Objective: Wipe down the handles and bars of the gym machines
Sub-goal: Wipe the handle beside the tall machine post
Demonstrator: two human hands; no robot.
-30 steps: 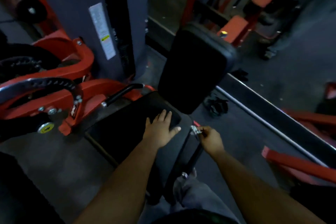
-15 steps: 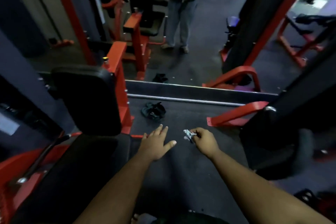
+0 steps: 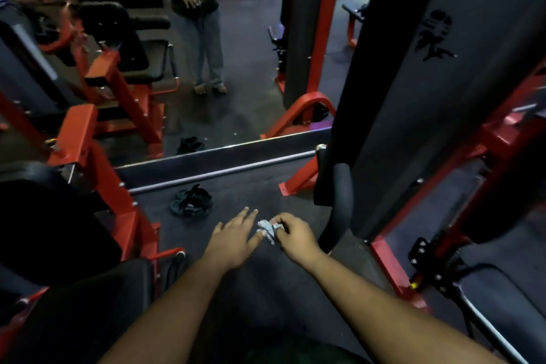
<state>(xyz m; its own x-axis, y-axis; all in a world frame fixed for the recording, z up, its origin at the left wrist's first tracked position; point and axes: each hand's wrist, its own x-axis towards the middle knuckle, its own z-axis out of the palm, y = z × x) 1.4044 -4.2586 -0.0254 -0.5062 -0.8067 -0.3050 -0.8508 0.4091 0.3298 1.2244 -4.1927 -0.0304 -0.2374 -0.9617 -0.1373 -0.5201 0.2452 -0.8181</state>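
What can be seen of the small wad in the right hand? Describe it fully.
The wad is a small, crumpled, pale grey-white scrap, seemingly cloth or tissue; the material cannot be told for sure. The right hand pinches it between curled fingers and thumb, above the dark floor. The left hand, fingers extended, lies close beside it, its thumb tip at or near the wad's lower edge. It touches no machine.

Two hands: the left hand (image 3: pixel 233 241) and the right hand (image 3: pixel 294 238). One crumpled wipe (image 3: pixel 267 229) between them. One pair of sandals (image 3: pixel 192 201) just beyond the left hand. One padded handle (image 3: pixel 339 207) right of the right hand.
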